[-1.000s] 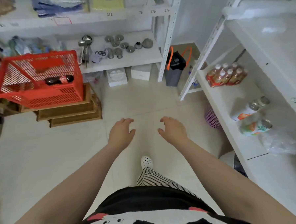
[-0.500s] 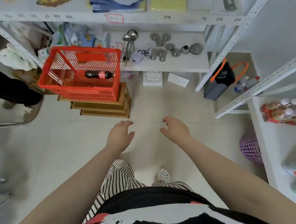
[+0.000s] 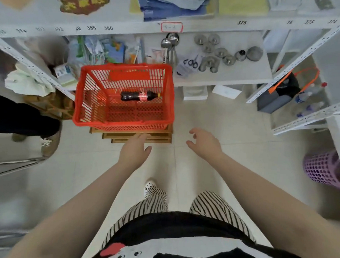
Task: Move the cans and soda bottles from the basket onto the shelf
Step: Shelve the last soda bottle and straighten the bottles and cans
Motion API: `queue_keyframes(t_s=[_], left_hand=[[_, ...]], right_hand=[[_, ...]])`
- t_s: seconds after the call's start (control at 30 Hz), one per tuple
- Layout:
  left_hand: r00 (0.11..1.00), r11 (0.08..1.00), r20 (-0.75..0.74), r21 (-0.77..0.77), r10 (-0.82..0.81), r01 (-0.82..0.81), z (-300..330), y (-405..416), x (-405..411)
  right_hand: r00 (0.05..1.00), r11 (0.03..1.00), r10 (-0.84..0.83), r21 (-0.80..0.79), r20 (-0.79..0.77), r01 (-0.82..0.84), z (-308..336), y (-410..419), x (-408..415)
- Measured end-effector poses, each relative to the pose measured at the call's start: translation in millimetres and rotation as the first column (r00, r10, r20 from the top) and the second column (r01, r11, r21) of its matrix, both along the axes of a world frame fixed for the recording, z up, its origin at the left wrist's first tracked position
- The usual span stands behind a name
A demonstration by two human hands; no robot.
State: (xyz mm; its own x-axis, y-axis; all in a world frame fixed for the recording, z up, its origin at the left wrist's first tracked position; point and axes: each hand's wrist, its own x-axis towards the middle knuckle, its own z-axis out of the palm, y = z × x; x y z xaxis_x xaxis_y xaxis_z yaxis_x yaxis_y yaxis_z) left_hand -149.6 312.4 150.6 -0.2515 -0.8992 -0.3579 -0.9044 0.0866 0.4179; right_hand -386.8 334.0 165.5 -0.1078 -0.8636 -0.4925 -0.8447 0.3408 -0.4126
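Head view gave us bare floor [image 3: 233, 144] between the racks, wide enough to step through. We saw the red basket [image 3: 87, 112] on stacked wooden trays [image 3: 141, 138], one soda bottle [image 3: 139, 96] lying near its far wall. Our left hand [image 3: 133, 153] reached just short of the near rim, empty, fingers loose; our right hand [image 3: 204, 144] hovered beside it, spread and empty.

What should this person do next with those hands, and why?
Probably reach the left hand forward into the red basket for the soda bottle. Both hands are empty, the right hand included, and that bottle lies alone on the basket floor.
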Motion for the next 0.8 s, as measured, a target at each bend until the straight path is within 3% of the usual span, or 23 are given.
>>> queue_keyframes(t_s=[0.47,0.8], left_hand=[[0.998,0.998,-0.034,0.004,0.056,-0.056,-17.8,-153.6,71.2],[0.997,0.997,0.066,0.069,-0.030,0.026,-42.7,-235.7,100.2]], right_hand=[[0.997,0.999,0.012,-0.048,0.071,-0.009,-21.0,-159.3,87.1],[0.996,0.999,-0.037,0.006,0.082,0.036,-52.7,-238.6,119.7]])
